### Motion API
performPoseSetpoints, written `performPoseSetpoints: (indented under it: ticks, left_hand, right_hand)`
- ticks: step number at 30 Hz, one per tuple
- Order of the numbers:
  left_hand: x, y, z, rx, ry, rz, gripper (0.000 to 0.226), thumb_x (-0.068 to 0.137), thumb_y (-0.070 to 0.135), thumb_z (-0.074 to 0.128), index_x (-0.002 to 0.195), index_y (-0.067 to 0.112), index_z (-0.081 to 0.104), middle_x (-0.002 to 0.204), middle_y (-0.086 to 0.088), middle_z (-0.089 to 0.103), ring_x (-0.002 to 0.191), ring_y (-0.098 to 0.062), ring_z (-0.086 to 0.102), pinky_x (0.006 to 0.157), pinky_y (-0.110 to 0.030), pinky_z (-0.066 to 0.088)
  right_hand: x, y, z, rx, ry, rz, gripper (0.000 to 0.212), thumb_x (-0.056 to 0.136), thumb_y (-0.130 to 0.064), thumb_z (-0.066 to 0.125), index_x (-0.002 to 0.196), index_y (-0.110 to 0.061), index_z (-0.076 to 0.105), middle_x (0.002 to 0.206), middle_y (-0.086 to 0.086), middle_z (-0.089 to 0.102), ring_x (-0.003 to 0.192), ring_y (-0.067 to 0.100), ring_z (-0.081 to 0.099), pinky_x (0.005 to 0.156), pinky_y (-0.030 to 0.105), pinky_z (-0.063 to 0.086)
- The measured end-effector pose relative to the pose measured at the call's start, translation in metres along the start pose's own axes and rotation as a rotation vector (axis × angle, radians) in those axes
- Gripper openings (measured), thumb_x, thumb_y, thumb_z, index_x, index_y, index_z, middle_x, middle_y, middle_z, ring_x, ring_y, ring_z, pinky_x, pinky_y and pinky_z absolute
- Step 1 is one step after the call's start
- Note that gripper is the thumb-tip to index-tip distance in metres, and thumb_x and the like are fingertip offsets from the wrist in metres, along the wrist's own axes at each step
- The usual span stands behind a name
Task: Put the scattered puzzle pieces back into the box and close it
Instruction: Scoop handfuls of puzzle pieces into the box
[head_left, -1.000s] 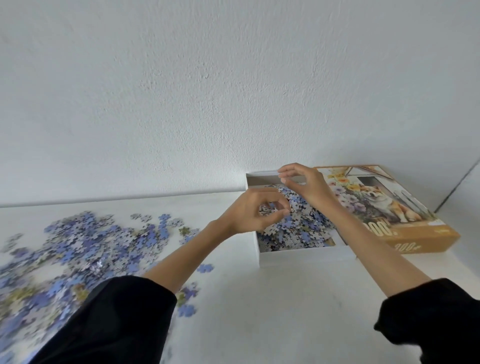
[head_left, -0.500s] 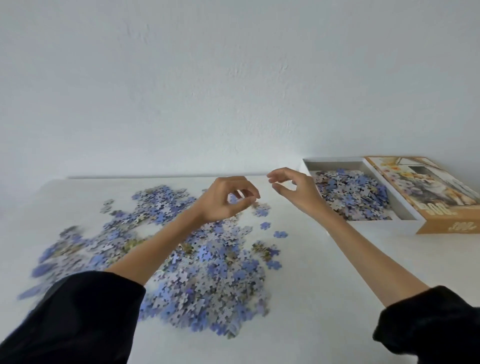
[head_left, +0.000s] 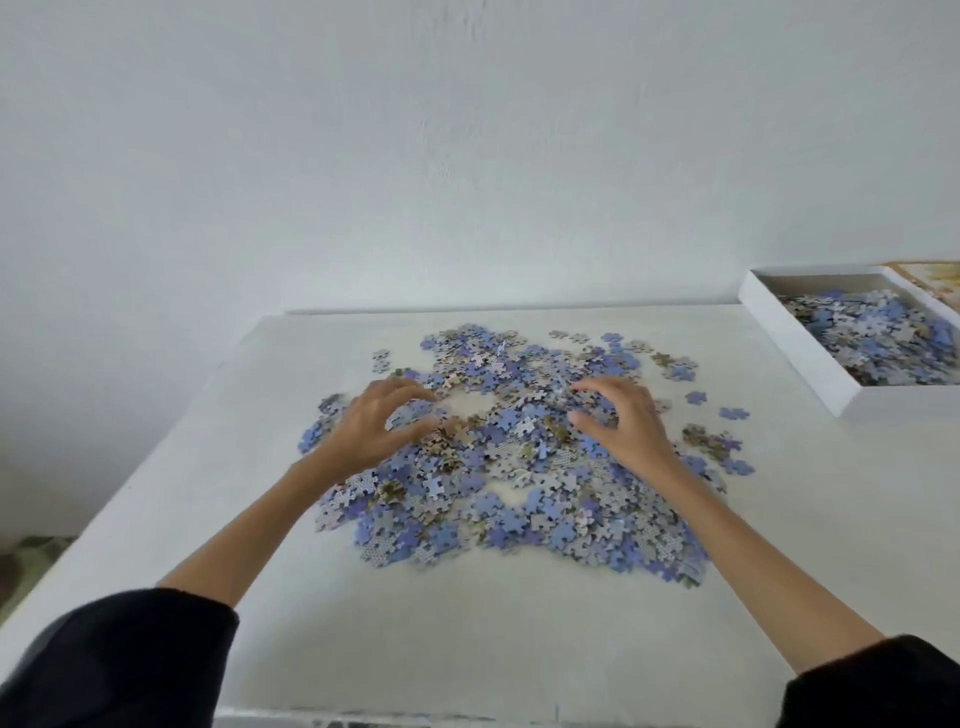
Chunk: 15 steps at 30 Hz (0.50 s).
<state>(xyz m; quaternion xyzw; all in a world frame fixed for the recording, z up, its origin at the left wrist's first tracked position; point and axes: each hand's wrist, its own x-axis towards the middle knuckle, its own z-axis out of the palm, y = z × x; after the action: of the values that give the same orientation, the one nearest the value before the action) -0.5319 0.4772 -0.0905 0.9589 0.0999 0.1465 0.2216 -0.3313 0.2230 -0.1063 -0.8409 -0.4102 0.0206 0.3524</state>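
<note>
The box (head_left: 795, 353), well right of the right hand (head_left: 626, 423), was cut by the frame edge, and its lid (head_left: 935, 273) barely showed. The right hand and left hand (head_left: 371, 428) had bent fingers spread apart, tips on the scattered puzzle pieces (head_left: 519, 499). Pieces under the palms were hidden. White table (head_left: 467, 634), white wall (head_left: 467, 156).

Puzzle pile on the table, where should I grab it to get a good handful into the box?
Take the pile at its dense middle, where pieces overlap, not the thin scattered edge. Come from both sides, left hand and right hand scooping toward each other, since loose flat pieces probably need cupping. The box sits far right.
</note>
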Motion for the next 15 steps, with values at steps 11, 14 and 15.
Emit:
performPoseSetpoints:
  ticks: [11,14,15]
  left_hand:
    - [-0.015,0.013,0.023,-0.032,-0.033,-0.157,0.097,0.067,0.089,0.012,0.135,0.025,0.039,0.140,-0.002,0.034,0.125,-0.016,0.036,0.109,-0.047,0.027]
    - [-0.013,0.010,0.015,-0.118,0.065,-0.186,0.096,0.068,0.087,0.016,0.131,0.020,0.044,0.138,-0.004,0.038,0.121,-0.014,0.038,0.106,-0.043,0.029]
    - [-0.014,0.004,0.011,-0.080,0.119,-0.210,0.093,0.070,0.084,0.017,0.130,0.018,0.046,0.138,-0.006,0.040,0.122,-0.017,0.039,0.106,-0.044,0.029]
  right_hand:
    - [-0.008,-0.028,0.015,-0.033,-0.144,0.079,0.054,0.088,-0.050,0.048,0.136,-0.028,0.038,0.144,0.002,0.035,0.134,0.023,0.028,0.107,0.043,0.026]
    - [-0.013,-0.027,-0.001,0.070,-0.045,0.077,0.048,0.089,-0.043,0.051,0.133,-0.024,0.043,0.140,0.002,0.041,0.130,0.022,0.036,0.106,0.042,0.031]
    - [-0.016,-0.024,-0.008,0.038,0.006,0.083,0.047,0.089,-0.042,0.051,0.132,-0.023,0.045,0.139,0.002,0.043,0.129,0.022,0.038,0.106,0.043,0.031]
